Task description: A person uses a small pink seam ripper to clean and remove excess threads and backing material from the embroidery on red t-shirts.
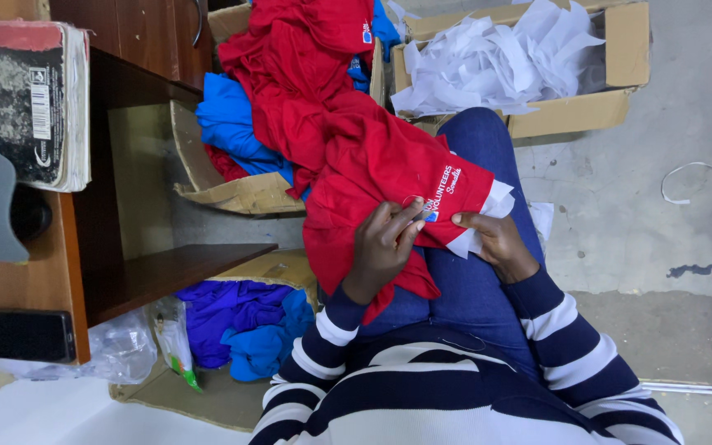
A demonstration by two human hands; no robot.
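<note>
A red shirt (372, 165) with white print lies across my lap over blue jeans. My left hand (385, 243) pinches the red cloth near the print, fingers bent on the fabric. My right hand (496, 239) grips the shirt's edge together with a white paper piece (488, 216) that sticks out from under it. Both arms wear navy and white striped sleeves. The shirt trails up into a heap of red clothes (306, 58) in a cardboard box.
Cardboard box (245, 194) holds red and blue garments. Another box (620, 49) at the top right is full of white paper scraps. A lower box (241, 325) holds purple and blue clothes. Wooden desk (67, 255) on the left carries a book (26, 99) and a dark phone (28, 335).
</note>
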